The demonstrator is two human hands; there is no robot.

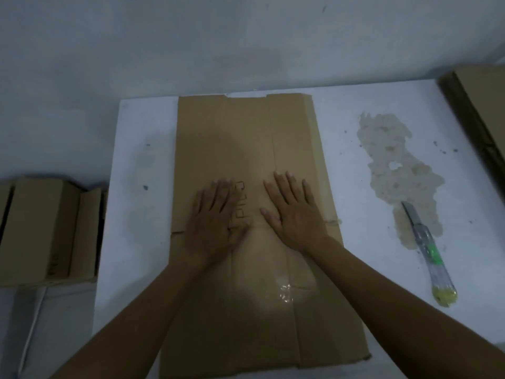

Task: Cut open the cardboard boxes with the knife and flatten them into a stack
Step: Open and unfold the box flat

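A flattened brown cardboard box (246, 138) lies lengthwise on the white table (382, 99), reaching from its far edge to the near edge. My left hand (216, 217) and my right hand (293, 212) press flat on its middle, palms down, fingers straight, on either side of some printed letters. A strip of clear tape glints on the near part of the cardboard. The knife (426, 250), a utility cutter with a clear handle, green slider and yellow end, lies on the table to the right of the box, blade pointing away, untouched.
Several unflattened brown boxes (46, 231) stand on a lower surface at the left. A stack of flattened cardboard (481, 110) sits at the table's far right corner. A worn, peeled patch (396, 160) marks the tabletop beside the knife. A grey wall rises behind the table.
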